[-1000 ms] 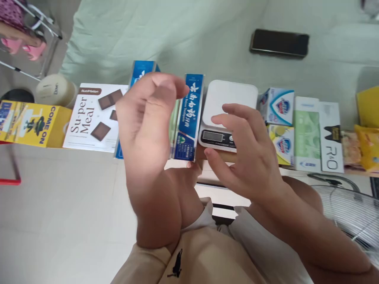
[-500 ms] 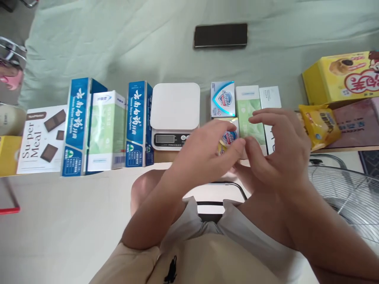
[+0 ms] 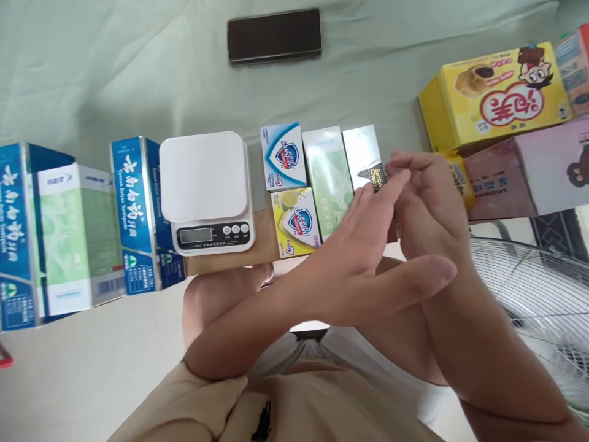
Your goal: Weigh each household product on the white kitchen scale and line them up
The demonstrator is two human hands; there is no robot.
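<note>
In the head view, your left hand [image 3: 363, 248], thumb wide, hides the near end of the white box [image 3: 362, 147], right of the green box [image 3: 324, 169]; your right hand [image 3: 432, 209] curls alongside, grip unclear. Both boxes' contents are hidden.

Lighting: soft, diffuse, moderately bright; faint shadow on left of green cloth [image 3: 161, 80], pale glare across upper face of black-and-white box [image 3: 362, 146], floor [image 3: 87, 362] washed bright. Condition: lettering slightly blurred on leftmost blue toothpaste box [image 3: 15, 245]; wide-angle stretch towards side edges
</note>
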